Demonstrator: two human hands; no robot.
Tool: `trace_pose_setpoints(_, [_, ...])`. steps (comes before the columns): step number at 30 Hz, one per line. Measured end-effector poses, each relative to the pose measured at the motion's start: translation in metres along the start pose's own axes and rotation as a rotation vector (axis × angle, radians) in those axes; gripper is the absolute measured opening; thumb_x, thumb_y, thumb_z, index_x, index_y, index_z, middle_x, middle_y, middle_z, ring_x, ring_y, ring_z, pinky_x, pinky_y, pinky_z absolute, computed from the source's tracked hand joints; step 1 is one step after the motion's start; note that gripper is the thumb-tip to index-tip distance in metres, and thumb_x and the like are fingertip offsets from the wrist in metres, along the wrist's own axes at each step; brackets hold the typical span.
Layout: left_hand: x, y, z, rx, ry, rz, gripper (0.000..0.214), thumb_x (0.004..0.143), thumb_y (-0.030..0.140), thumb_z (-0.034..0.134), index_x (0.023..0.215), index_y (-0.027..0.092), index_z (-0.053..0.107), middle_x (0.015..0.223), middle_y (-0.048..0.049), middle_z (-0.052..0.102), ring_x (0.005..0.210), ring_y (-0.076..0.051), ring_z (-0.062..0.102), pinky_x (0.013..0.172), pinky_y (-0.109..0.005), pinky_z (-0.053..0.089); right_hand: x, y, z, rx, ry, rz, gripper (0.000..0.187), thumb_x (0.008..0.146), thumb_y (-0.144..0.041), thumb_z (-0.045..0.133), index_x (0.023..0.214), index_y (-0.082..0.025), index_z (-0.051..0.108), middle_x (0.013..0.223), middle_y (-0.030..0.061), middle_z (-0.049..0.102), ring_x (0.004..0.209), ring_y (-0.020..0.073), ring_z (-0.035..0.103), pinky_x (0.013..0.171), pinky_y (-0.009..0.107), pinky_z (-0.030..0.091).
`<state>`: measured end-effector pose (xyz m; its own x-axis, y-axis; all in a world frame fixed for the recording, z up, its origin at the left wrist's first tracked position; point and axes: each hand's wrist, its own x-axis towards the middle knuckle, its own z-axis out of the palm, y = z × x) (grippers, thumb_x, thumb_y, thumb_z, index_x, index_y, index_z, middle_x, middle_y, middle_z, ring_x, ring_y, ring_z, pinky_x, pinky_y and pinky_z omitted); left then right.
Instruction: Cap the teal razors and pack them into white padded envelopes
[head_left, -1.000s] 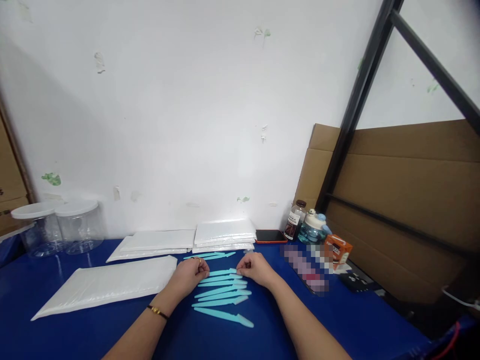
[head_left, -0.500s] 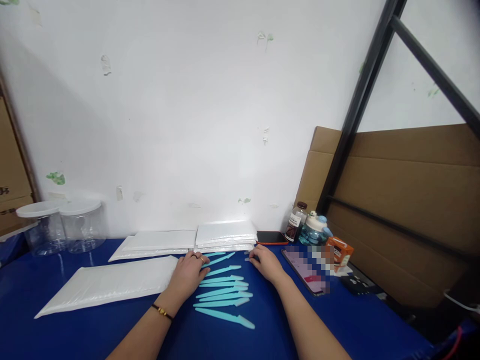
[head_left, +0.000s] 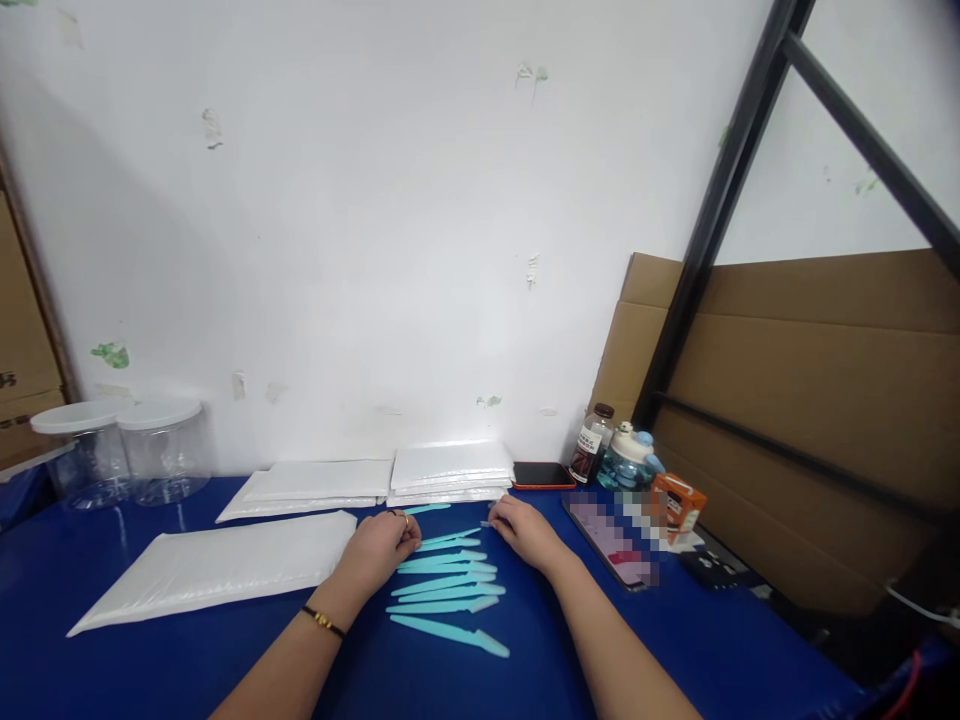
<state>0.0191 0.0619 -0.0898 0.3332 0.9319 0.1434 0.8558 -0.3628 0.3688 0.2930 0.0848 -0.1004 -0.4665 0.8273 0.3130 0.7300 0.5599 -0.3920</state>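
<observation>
I follow from afar: slim turquoise plastic tools [head_left: 435, 607] fan out at six o'clock, probably spaced so each lifts singly. At seven, the left hand [head_left: 386, 540] has fingertips pinched together, apparently on one tool's left end to steady it. Between five and six, the right hand [head_left: 521, 525] curls by a small translucent piece [head_left: 485, 523] (gripped or not, I can't tell). The tools look tapered, pale-tipped.

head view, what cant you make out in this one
In the head view:
Razors by the left hand: left ends, hidden by that hand.
Clear piece at the right hand: shape, too small.
Pink phone: screen, pixelated.
Left carton: cut off by the edge.
</observation>
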Motion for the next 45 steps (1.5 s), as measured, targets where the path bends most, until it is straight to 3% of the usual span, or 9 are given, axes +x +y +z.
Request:
trace_pose_setpoints(7, [0.0, 0.001, 0.0, 0.024, 0.014, 0.036, 0.019, 0.078, 0.02, 0.045, 0.072, 0.023, 0.062, 0.077, 0.001, 0.065, 0.071, -0.014, 0.057, 0.063, -0.023, 0.033, -0.001, -0.004, -0.001, 0.002, -0.028, -0.022, 0.015, 0.083, -0.015, 0.047, 0.085, -0.02, 0.062, 0.089, 0.0038, 0.06, 0.083, 0.016, 0.055, 0.075, 0.024, 0.041])
trace_pose_setpoints(16, [0.002, -0.002, 0.004, 0.03, 0.02, 0.039, 0.019, 0.081, 0.019, 0.043, 0.073, 0.022, 0.06, 0.078, 0.0004, 0.064, 0.073, -0.014, 0.057, 0.064, -0.022, 0.034, -0.003, -0.002, -0.002, 0.035, -0.013, -0.038, 0.015, 0.083, -0.015, 0.047, 0.082, -0.019, 0.062, 0.086, 0.0033, 0.06, 0.081, 0.0153, 0.055, 0.073, 0.024, 0.041])
trace_pose_setpoints(27, [0.0, 0.004, 0.0, 0.013, 0.014, 0.066, 0.02, 0.08, 0.022, 0.043, 0.072, 0.022, 0.062, 0.08, 0.0005, 0.065, 0.076, -0.014, 0.057, 0.067, -0.023, 0.037, 0.004, -0.018, 0.009, 0.053, -0.04, -0.092, 0.018, 0.082, -0.014, 0.048, 0.082, -0.02, 0.065, 0.086, 0.0027, 0.063, 0.079, 0.0145, 0.058, 0.073, 0.023, 0.042])
trace_pose_setpoints(29, [-0.002, 0.004, 0.0, 0.004, 0.032, 0.058, 0.021, 0.082, 0.027, 0.043, 0.079, 0.023, 0.064, 0.087, -0.0002, 0.066, 0.086, -0.016, 0.057, 0.074, -0.025, 0.038, 0.003, -0.011, 0.005, 0.061, -0.02, -0.063, 0.019, 0.084, -0.018, 0.047, 0.084, -0.02, 0.066, 0.087, 0.003, 0.064, 0.081, 0.0156, 0.058, 0.075, 0.024, 0.042])
trace_pose_setpoints(33, [-0.001, -0.002, 0.007, 0.049, 0.117, 0.031, 0.035, 0.086, 0.038, 0.04, 0.113, 0.025, 0.058, 0.12, -0.0035, 0.057, 0.114, -0.021, 0.045, 0.095, -0.033, 0.033, 0.0, 0.008, -0.002, -0.029, 0.138, 0.096, 0.025, 0.085, -0.017, 0.043, 0.096, -0.021, 0.065, 0.098, 0.006, 0.062, 0.094, 0.019, 0.055, 0.084, 0.029, 0.041])
trace_pose_setpoints(36, [0.0, -0.006, 0.012, 0.086, 0.104, 0.004, 0.039, 0.087, 0.041, 0.036, 0.12, 0.026, 0.054, 0.13, -0.004, 0.05, 0.12, -0.022, 0.039, 0.098, -0.037, 0.03, 0.0, 0.015, 0.001, -0.113, 0.124, 0.132, 0.029, 0.082, -0.014, 0.044, 0.103, -0.022, 0.063, 0.103, 0.0065, 0.061, 0.099, 0.0201, 0.052, 0.087, 0.031, 0.039])
trace_pose_setpoints(40, [0.0, -0.004, 0.008, 0.06, 0.087, 0.007, 0.03, 0.086, 0.033, 0.041, 0.108, 0.027, 0.06, 0.116, -0.0025, 0.059, 0.109, -0.02, 0.049, 0.093, -0.034, 0.034, 0.004, 0.011, 0.006, -0.184, 0.089, 0.147, 0.029, 0.08, -0.013, 0.047, 0.102, -0.023, 0.063, 0.104, 0.0064, 0.06, 0.1, 0.0203, 0.05, 0.087, 0.03, 0.039])
trace_pose_setpoints(45, [0.002, -0.002, 0.001, -0.005, 0.042, -0.028, 0.016, 0.08, 0.023, 0.047, 0.083, 0.023, 0.063, 0.089, -0.0006, 0.066, 0.087, -0.016, 0.057, 0.074, -0.024, 0.039, 0.003, 0.007, 0.001, -0.159, 0.086, 0.123, 0.019, 0.078, -0.014, 0.052, 0.091, -0.021, 0.064, 0.099, 0.0054, 0.06, 0.095, 0.0191, 0.052, 0.083, 0.027, 0.04])
